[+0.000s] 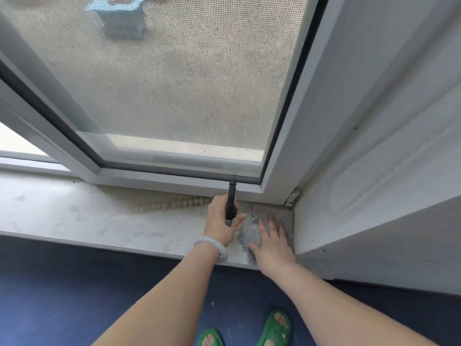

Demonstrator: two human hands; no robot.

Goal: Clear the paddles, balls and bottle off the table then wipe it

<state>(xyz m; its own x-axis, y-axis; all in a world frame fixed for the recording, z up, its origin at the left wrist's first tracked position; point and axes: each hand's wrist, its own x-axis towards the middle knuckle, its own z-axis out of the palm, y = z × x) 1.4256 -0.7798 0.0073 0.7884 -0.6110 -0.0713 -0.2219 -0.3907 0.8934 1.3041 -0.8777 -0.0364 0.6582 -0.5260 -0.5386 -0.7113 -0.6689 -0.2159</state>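
I stand at a window sill (pixel 74 216); no table, paddles, balls or bottle are in view. My left hand (pixel 223 221) grips a thin black stick-like tool (pixel 230 201) that points up at the window frame. My right hand (pixel 273 243) lies flat with straight fingers on a grey cloth (pixel 247 228) in the sill's right corner. A pale bangle (pixel 212 247) circles my left wrist.
A screened window (pixel 174 83) in a white frame rises behind the sill. A beaded cord (pixel 169 204) lies along the frame's foot. A white wall panel (pixel 374 171) closes the right side. Blue floor (pixel 74 295) and my green sandals (pixel 274 328) are below.
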